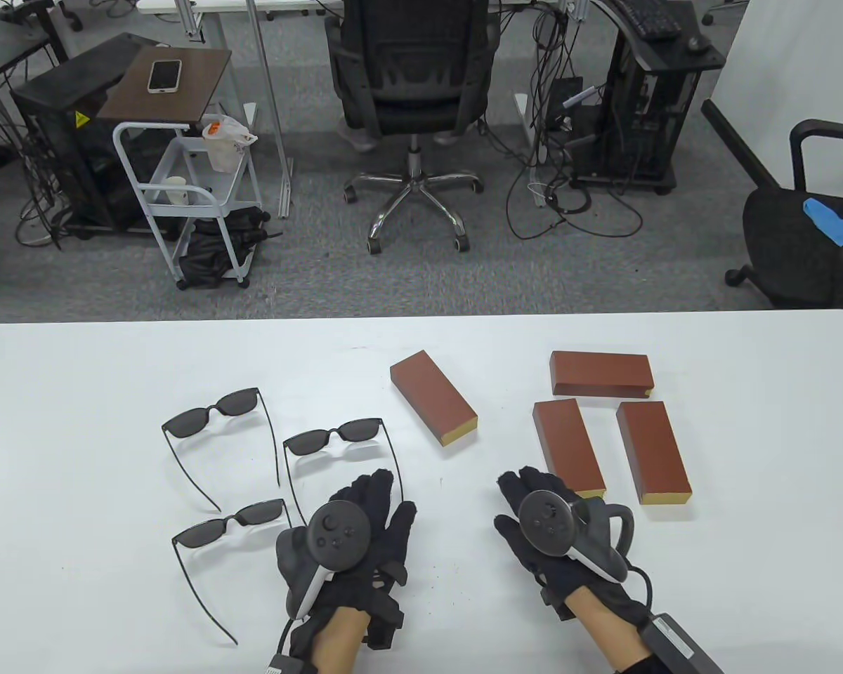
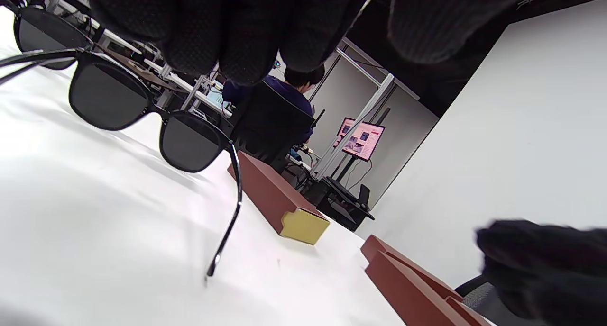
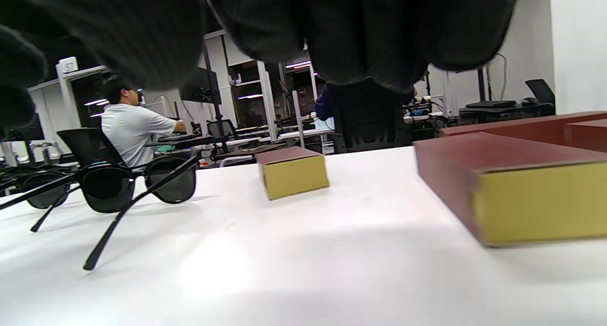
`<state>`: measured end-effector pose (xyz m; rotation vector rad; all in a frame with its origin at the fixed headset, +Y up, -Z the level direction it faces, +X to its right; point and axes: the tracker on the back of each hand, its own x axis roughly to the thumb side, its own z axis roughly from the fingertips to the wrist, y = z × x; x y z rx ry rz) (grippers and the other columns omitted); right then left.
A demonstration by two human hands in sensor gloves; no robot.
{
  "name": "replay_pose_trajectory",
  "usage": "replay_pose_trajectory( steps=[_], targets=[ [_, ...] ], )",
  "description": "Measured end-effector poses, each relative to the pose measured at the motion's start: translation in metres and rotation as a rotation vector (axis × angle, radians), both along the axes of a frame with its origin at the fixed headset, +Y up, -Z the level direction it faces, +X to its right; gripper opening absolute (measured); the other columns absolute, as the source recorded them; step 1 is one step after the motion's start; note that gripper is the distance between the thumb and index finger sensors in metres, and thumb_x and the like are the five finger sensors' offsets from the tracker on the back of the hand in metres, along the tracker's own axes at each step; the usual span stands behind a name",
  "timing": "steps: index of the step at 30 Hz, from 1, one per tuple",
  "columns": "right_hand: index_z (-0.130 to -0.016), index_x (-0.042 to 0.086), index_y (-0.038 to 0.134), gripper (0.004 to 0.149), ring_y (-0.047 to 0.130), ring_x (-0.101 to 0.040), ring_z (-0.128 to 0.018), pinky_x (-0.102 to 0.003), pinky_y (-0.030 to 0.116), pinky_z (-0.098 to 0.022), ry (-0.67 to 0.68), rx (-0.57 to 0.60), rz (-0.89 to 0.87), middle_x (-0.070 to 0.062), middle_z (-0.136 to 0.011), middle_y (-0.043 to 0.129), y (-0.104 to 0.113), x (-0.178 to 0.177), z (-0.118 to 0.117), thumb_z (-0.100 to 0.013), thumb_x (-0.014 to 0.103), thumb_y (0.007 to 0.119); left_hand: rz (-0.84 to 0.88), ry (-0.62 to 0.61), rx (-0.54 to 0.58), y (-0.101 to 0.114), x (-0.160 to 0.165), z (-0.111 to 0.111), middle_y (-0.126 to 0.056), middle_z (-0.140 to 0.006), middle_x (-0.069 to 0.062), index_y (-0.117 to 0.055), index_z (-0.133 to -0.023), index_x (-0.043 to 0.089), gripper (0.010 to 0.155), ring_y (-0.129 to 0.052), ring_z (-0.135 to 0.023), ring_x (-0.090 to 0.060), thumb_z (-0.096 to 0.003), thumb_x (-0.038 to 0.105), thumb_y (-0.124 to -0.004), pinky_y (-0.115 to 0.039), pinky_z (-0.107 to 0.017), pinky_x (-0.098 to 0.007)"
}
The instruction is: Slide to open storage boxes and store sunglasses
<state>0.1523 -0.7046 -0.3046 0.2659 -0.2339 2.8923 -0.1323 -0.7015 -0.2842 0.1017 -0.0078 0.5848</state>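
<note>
**Glasses and boxes wait on the table**

Sunglasses lie in the left middle of the table view. I count three pairs: one at the upper left [image 1: 214, 411], one in the middle [image 1: 334, 435], and one at the lower left [image 1: 230, 521]. All have their arms folded out. They look light and thin, so I think they could bend or snap if squeezed hard. The dark lenses would smudge or scratch. A good place to hold one is the frame by the hinge or the bridge, not the lenses.

I count four red-brown boxes on the right side. One slanted box [image 1: 433, 398] sits near the center. One box [image 1: 601, 373] lies sideways at the upper right. Two more, a left one [image 1: 568, 446] and a right one [image 1: 652, 451], sit side by side below it. They look stiff and smooth, all closed, with yellow ends where the inner part should slide out. Holding the sleeve and pushing the yellow end seems best.

The left hand [image 1: 355, 537] rests flat on the white table [image 1: 77, 456], fingers spread, holding nothing, just beside the middle pair. The right hand [image 1: 551, 537] also lies flat and holds nothing, its fingertips near the left box's yellow end.
</note>
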Motion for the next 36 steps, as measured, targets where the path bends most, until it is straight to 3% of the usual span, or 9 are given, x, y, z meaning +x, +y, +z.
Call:
replay_pose_trajectory(
  steps=[5, 9, 18, 22, 25, 28, 36],
  targets=[
    [-0.083, 0.028, 0.075, 0.056, 0.081, -0.041, -0.08, -0.051, 0.074, -0.058, -0.005, 0.049, -0.058, -0.012, -0.092, 0.077, -0.013, 0.018, 0.003, -0.032, 0.048, 0.084, -0.047, 0.05, 0.02, 0.004, -0.01, -0.004, -0.075, -0.106, -0.008, -0.072, -0.103, 0.025, 0.065, -0.073, -0.095, -0.042, -0.046, 0.058, -0.072, -0.064, -0.065, -0.06],
    [-0.083, 0.027, 0.074, 0.056, 0.081, -0.041, -0.08, -0.051, 0.074, -0.058, -0.011, 0.023, -0.051, -0.012, -0.092, 0.077, -0.017, 0.017, -0.003, -0.032, 0.048, 0.084, -0.14, 0.093, 0.032, 0.006, -0.022, -0.007, -0.077, -0.105, -0.008, -0.073, -0.102, 0.025, 0.065, -0.074, -0.094, -0.042, -0.0458, 0.057, -0.074, -0.065, -0.065, -0.06],
    [-0.084, 0.027, 0.074, 0.057, 0.081, -0.041, -0.08, -0.05, 0.074, -0.058, -0.002, 0.02, -0.005, -0.012, -0.093, 0.076, -0.019, 0.012, -0.002, -0.032, 0.048, 0.084, -0.434, 0.145, -0.109, 0.008, -0.057, -0.022, -0.079, -0.104, -0.004, -0.074, -0.101, 0.029, 0.057, -0.078, -0.093, -0.038, -0.046, 0.046, -0.074, -0.068, -0.063, -0.058],
    [-0.084, 0.027, 0.074, 0.057, 0.08, -0.041, -0.081, -0.051, 0.073, -0.059, -0.031, 0.003, -0.012, -0.012, -0.093, 0.076, -0.02, 0.019, -0.004, -0.032, 0.048, 0.084, -0.49, 0.191, -0.167, 0.011, -0.09, -0.024, -0.077, -0.106, -0.005, -0.072, -0.102, 0.029, 0.062, -0.076, -0.095, -0.038, -0.0434, 0.046, -0.082, -0.065, -0.065, -0.06],
    [-0.084, 0.027, 0.074, 0.057, 0.08, -0.041, -0.081, -0.051, 0.073, -0.059, -0.051, 0.002, -0.009, -0.012, -0.093, 0.076, -0.019, 0.025, -0.005, -0.032, 0.048, 0.084, -0.625, 0.228, -0.183, 0.012, -0.111, -0.023, -0.077, -0.106, -0.003, -0.071, -0.102, 0.029, 0.066, -0.076, -0.097, -0.037, -0.0401, 0.04, -0.091, -0.064, -0.066, -0.062],
    [-0.084, 0.027, 0.074, 0.057, 0.08, -0.041, -0.081, -0.051, 0.073, -0.059, -0.062, -0.006, -0.003, -0.012, -0.093, 0.076, -0.019, 0.029, -0.005, -0.032, 0.047, 0.084, -0.747, 0.278, -0.288, 0.006, -0.13, -0.025, -0.075, -0.108, -0.002, -0.07, -0.103, 0.031, 0.069, -0.075, -0.099, -0.035, -0.0387, 0.039, -0.093, -0.064, -0.067, -0.062],
    [-0.084, 0.027, 0.073, 0.058, 0.08, -0.041, -0.081, -0.051, 0.073, -0.059, -0.078, -0.01, -0.007, -0.012, -0.094, 0.076, -0.02, 0.034, -0.006, -0.032, 0.047, 0.084, -0.715, 0.333, -0.387, -0.009, -0.165, -0.032, -0.076, -0.107, -0.001, -0.072, -0.101, 0.032, 0.064, -0.076, -0.099, -0.034, -0.0399, 0.033, -0.091, -0.065, -0.067, -0.061]
  ],
)
